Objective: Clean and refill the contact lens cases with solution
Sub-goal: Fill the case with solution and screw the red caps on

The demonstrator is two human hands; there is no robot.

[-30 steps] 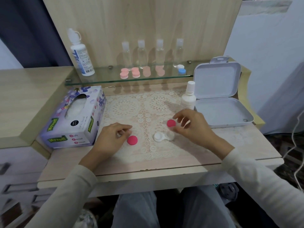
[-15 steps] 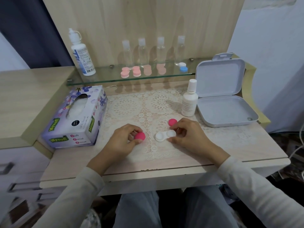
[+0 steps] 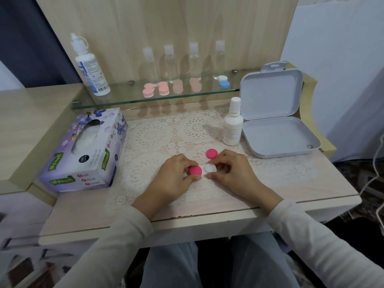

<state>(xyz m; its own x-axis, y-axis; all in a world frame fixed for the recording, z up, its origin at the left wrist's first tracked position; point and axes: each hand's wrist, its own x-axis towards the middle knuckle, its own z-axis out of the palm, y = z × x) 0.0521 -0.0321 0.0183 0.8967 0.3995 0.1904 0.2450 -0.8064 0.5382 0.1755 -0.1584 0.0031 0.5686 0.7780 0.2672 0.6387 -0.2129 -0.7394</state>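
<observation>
Hands meet at the centre of the frame, over a lace mat (image 3: 153,134) that covers the middle of the pale wooden surface (image 3: 311,183). The left hand (image 3: 176,177) has its fingers (image 3: 188,163) curled round a pink cap (image 3: 195,170) and pinches it by the rim right over the left well of a white lens case (image 3: 210,168). Whether the cap is seated on the well cannot be told. The right hand (image 3: 232,173) grips the case's right end, with its fingers (image 3: 218,161) bent above it and the thumb below. The right well shows uncovered between them. A second pink cap (image 3: 211,153) lies flat on the mat just above the case, close to the right fingertips but not held.

Right of centre, a small white bottle (image 3: 232,125) stands upright with its cap on, just beside an open grey box (image 3: 276,121) whose lid stands raised behind its tray. At the left of the frame a purple floral tissue box (image 3: 83,150) lies on the surface beside the mat.

Across the upper middle runs a glass shelf (image 3: 124,100). On its left end a large solution bottle (image 3: 89,67) stands upright, white with blue print. Four clear bottles (image 3: 171,63) with pale caps stand in a row against the wooden back panel. In front of them lie two pale pink lens cases (image 3: 148,90), and at the right end sits a blue and white case (image 3: 224,82). Pale sleeves (image 3: 116,246) cover both forearms at the bottom of the frame.
</observation>
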